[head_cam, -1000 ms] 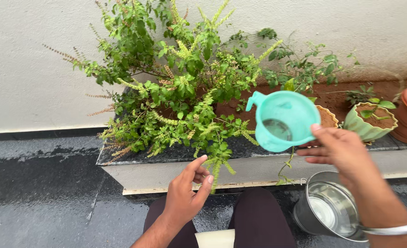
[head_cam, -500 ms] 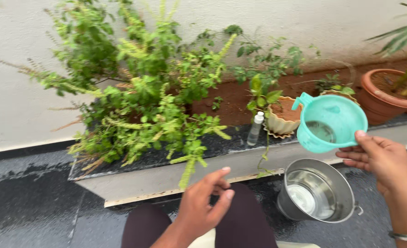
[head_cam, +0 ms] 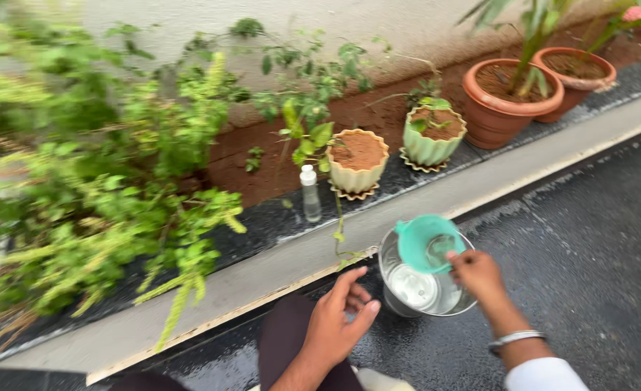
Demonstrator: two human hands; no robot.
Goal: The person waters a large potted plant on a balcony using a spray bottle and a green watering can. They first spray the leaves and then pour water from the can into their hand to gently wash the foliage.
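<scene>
- While the right hand (head_cam: 477,274) pinched the teal mug (head_cam: 427,242) by its near rim, the mug hung just over the steel bucket (head_cam: 420,286), its mouth tilted up toward the camera, a little water inside; held that low, any spill would land in the bucket.
- The bucket stood on the wet dark floor (head_cam: 595,217), close beside the person's knee and within easy reach.
- The left hand (head_cam: 338,322) held nothing, its fingers loosely curled above the lap.
- On the ledge (head_cam: 422,206) sat a small clear bottle (head_cam: 310,192), a cream pot (head_cam: 358,159) and a green pot (head_cam: 432,135); two terracotta pots (head_cam: 512,98) stood farther right, a leafy bush (head_cam: 96,188) left.
</scene>
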